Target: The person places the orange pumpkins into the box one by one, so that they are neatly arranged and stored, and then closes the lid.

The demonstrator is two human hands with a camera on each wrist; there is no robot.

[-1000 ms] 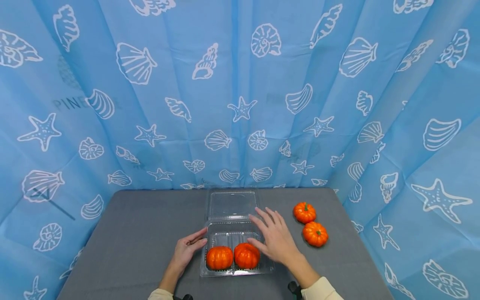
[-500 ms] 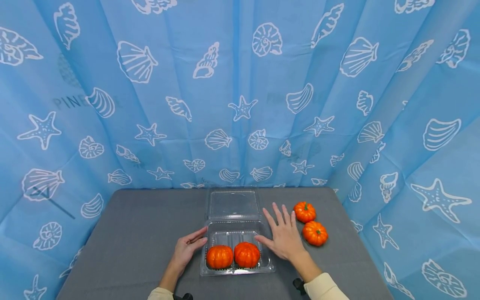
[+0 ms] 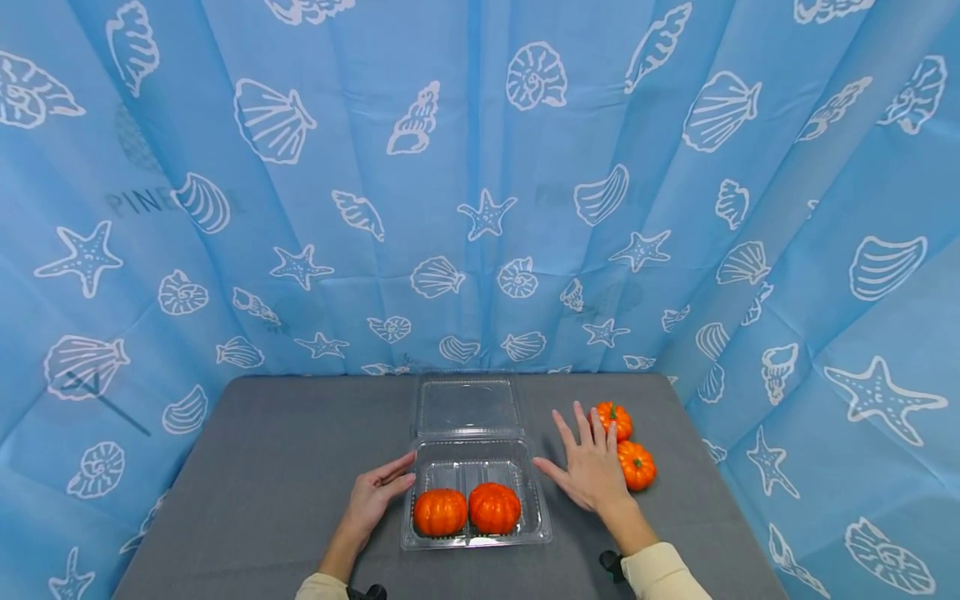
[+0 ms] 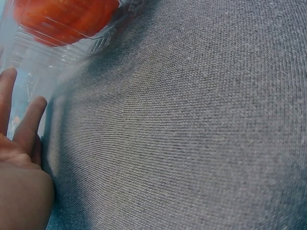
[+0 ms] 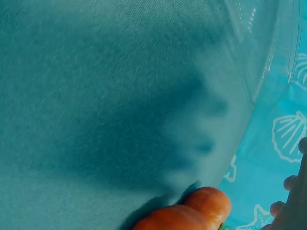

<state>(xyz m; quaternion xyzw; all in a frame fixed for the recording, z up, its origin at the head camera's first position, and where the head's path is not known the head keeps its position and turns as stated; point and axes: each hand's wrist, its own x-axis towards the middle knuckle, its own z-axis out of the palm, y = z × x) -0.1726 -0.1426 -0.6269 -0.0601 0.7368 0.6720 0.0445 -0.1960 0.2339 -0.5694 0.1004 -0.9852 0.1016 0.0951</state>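
A transparent plastic clamshell container [image 3: 536,533] lies on the table with its lid [image 3: 467,408] folded back. Inside its front half sit two orange mini pumpkins, the left pumpkin [image 3: 439,512] and the right pumpkin [image 3: 494,508]. My left hand [image 3: 371,500] rests at the container's left rim, fingers and thumb extended towards it. In the left wrist view, straight fingers [image 4: 29,125] reach to the clear side wall. My right hand [image 3: 596,475], fingers spread, is right of the container and holds nothing. It partly covers two more pumpkins, a far pumpkin [image 3: 619,421] and a nearer pumpkin [image 3: 637,467].
A grey cloth covers the table [image 3: 300,450]. Behind it and along the sides hangs a blue curtain [image 3: 480,150] with white shells and starfish. In the right wrist view, the two loose pumpkins [image 5: 208,206] sit close together near the lower edge.
My right hand has moved right, from over the container's right side to beside the two loose pumpkins, now overlapping them. The left hand and the container have stayed put.
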